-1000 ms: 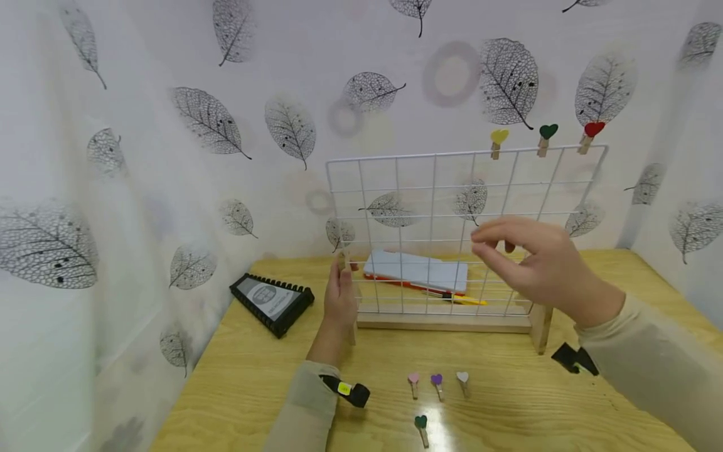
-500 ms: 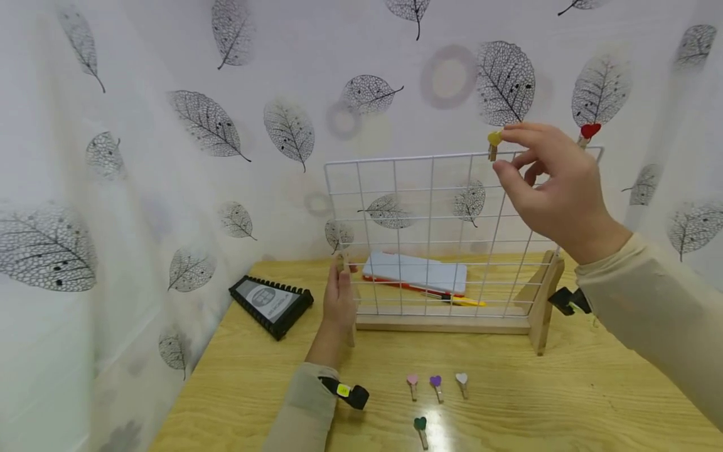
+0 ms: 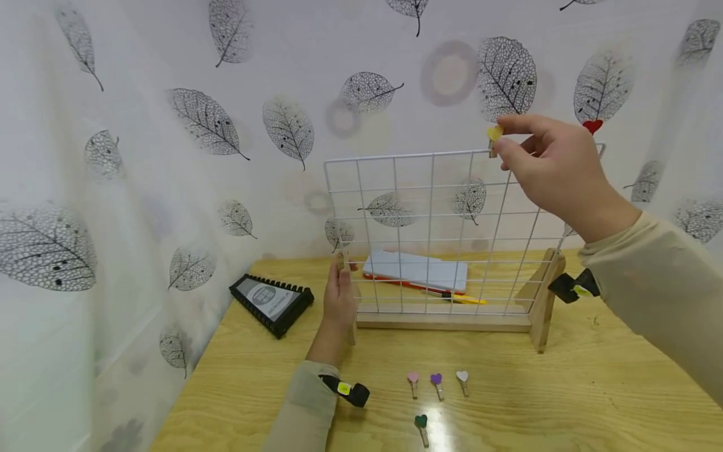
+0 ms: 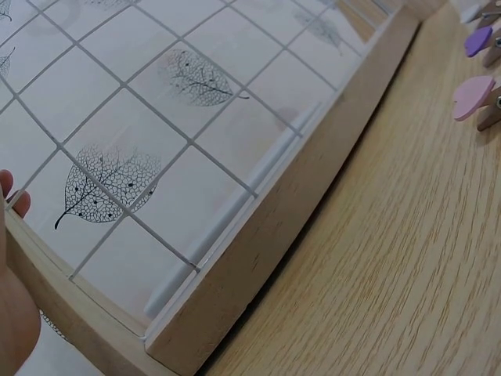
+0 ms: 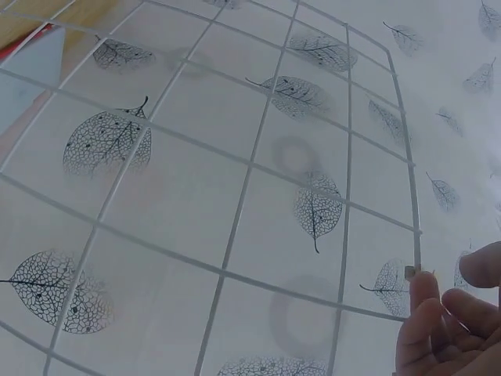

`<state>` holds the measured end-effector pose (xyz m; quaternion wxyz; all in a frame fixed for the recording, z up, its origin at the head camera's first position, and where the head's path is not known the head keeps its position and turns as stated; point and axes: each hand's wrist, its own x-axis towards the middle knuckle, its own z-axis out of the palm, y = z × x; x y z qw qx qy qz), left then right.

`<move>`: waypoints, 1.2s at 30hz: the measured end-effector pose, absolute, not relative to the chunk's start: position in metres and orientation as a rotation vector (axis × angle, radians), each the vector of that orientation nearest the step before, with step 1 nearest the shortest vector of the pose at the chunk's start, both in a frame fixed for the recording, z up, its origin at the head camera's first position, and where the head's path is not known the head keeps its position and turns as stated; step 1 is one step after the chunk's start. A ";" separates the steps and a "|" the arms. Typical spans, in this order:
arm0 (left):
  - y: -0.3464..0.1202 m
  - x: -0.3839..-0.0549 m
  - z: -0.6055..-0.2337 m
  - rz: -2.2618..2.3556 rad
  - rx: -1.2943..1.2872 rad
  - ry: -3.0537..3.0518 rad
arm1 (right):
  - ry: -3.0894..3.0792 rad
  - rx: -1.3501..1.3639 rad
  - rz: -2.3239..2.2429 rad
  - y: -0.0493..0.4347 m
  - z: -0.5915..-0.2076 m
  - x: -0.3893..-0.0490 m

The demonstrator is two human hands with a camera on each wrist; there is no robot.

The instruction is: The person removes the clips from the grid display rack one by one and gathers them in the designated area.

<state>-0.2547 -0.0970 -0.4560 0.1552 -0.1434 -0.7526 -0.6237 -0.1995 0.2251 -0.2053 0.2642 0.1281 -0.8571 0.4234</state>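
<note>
A white wire grid rack (image 3: 432, 216) stands upright in a wooden base (image 3: 443, 321). My left hand (image 3: 341, 298) grips the base's left upright, its fingers reaching behind the post; fingertips (image 4: 17, 197) show at the grid's edge in the left wrist view. At the top bar, my right hand (image 3: 556, 163) has thumb and forefinger at a mini clothespin with a yellow heart (image 3: 494, 133), pinching it. In the right wrist view most of this clothespin is hidden by the fingers. A red-heart clothespin (image 3: 592, 126) sits farther right on the bar, partly covered by the right hand.
Clothespins with pink (image 3: 413, 378), purple (image 3: 436, 379), white (image 3: 462, 376) and green (image 3: 420, 422) hearts lie on the wooden table (image 3: 260, 389). Behind the grid are a pale box (image 3: 415, 269) and a yellow pen (image 3: 467, 299). A black ridged case (image 3: 272, 303) lies left.
My right hand has risen from mid-grid to the top bar, and its thumb has closed in on the yellow-heart clothespin. It now covers the green-heart one there. The left hand stays put.
</note>
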 end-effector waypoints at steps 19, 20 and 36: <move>-0.096 -0.255 -0.457 -1.787 -0.447 -2.110 | -2.392 0.339 1.026 0.226 -0.199 -0.197; -0.097 -0.254 -0.457 -1.783 -0.448 -2.111 | -2.399 0.335 1.027 0.226 -0.199 -0.197; -0.095 -0.249 -0.449 -1.764 -0.465 -2.123 | -2.386 0.328 0.977 0.227 -0.196 -0.194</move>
